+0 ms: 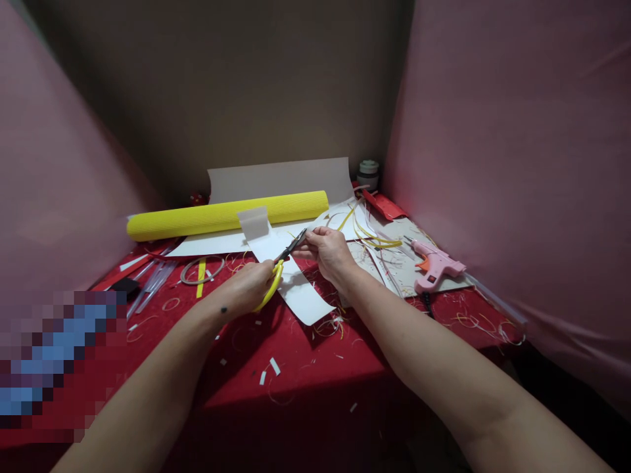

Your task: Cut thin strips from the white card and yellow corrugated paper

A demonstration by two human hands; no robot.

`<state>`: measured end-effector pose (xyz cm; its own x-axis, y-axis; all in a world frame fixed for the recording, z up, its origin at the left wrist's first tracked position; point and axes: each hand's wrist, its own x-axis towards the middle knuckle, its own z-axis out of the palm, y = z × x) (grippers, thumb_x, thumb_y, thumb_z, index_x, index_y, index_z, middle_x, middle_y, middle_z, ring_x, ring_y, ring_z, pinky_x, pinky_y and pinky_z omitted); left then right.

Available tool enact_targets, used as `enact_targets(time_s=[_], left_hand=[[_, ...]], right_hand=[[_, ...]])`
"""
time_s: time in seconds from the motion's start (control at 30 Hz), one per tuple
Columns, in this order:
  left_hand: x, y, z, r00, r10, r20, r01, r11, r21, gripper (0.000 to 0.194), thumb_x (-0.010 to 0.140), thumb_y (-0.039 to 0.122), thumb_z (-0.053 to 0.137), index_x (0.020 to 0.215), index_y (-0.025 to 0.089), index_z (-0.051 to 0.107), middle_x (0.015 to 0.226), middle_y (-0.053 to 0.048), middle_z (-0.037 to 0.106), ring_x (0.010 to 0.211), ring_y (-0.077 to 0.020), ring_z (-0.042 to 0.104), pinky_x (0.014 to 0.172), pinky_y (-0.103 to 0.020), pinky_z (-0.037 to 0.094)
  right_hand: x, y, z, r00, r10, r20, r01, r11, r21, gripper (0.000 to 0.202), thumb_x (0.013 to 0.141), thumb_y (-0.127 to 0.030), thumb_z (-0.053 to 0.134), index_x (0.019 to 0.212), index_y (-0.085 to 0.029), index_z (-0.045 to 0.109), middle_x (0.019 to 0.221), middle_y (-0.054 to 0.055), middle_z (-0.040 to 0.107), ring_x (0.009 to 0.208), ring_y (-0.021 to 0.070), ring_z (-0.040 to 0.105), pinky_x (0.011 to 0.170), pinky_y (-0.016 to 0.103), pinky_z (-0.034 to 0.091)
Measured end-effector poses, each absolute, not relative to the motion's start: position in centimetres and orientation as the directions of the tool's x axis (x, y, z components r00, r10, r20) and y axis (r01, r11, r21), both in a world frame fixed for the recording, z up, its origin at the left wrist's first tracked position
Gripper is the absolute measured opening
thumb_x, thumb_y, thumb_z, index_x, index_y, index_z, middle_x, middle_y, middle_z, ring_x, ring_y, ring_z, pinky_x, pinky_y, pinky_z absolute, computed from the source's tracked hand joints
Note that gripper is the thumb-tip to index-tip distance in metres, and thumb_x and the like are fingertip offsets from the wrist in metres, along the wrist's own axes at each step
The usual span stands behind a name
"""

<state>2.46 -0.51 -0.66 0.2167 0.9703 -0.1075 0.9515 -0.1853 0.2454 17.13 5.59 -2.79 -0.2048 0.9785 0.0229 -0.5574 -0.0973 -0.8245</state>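
Note:
Yellow-handled scissors (273, 287) are in my left hand (250, 286), which is closed around their handles. Their dark blades point up and to the right, reaching the fingertips of my right hand (329, 251). Those fingers are pinched at the blade tips on a small whitish piece, too small to make out well. Beneath both hands a long white paper strip (306, 297) lies slanted, its upper end raised in front of a yellow corrugated roll (227, 215). White sheets (211, 246) lie under the roll.
A pink glue gun (438, 264) rests on a grey board (405, 231) at the right. A lidded jar (367, 175) stands at the back. Clear sticks (156, 284) and a ring (189, 272) lie left. Thin strips and scraps litter the red cloth (305, 378). Pink cloth hangs on both sides.

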Motion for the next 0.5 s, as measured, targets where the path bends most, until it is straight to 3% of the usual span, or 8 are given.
enact_targets(time_s=[0.13,0.27,0.37,0.5], left_hand=[[2.5,-0.6,-0.2,0.223,0.971,-0.088,0.925,-0.183,0.332,0.022,0.076,0.036,0.043,0.062,0.02,0.045,0.054,-0.002,0.054,0.046,-0.0123,0.046,0.048,-0.024,0.028],[2.1,-0.2,0.2,0.016,1.0,-0.013,0.828,-0.006,0.56,0.019,0.073,0.034,0.048,0.061,0.019,0.047,0.047,0.002,0.05,0.041,-0.0108,0.044,0.044,-0.023,0.03],[1.8,0.3,0.2,-0.165,0.986,0.018,0.611,0.088,0.787,0.014,0.071,0.03,0.052,0.068,0.017,0.05,0.042,0.005,0.044,0.036,-0.008,0.038,0.039,-0.021,0.027],[1.8,0.8,0.1,-0.163,0.987,0.001,0.21,0.034,0.977,0.025,0.069,0.039,0.06,0.072,0.015,0.052,0.044,0.007,0.041,0.035,-0.0044,0.03,0.036,-0.019,0.023]], right_hand=[[17.3,6.0,-2.7,-0.168,0.986,0.012,-0.561,-0.085,-0.823,0.016,0.077,-0.008,0.047,0.064,-0.017,0.044,0.048,0.0,0.057,0.048,0.0131,0.062,0.057,0.031,0.056],[18.0,6.5,-2.2,-0.104,0.994,0.029,-0.592,-0.039,-0.805,0.016,0.078,-0.006,0.045,0.067,-0.017,0.042,0.048,-0.002,0.056,0.044,0.0122,0.06,0.05,0.026,0.055],[18.5,6.6,-1.7,-0.098,0.992,0.077,-0.617,0.0,-0.787,0.016,0.079,-0.007,0.045,0.067,-0.017,0.041,0.047,-0.002,0.056,0.043,0.0128,0.06,0.044,0.024,0.052],[18.6,6.5,-1.4,-0.11,0.986,0.125,-0.631,0.028,-0.776,0.016,0.078,-0.011,0.05,0.067,-0.017,0.04,0.047,-0.004,0.055,0.041,0.0123,0.06,0.042,0.022,0.051]])
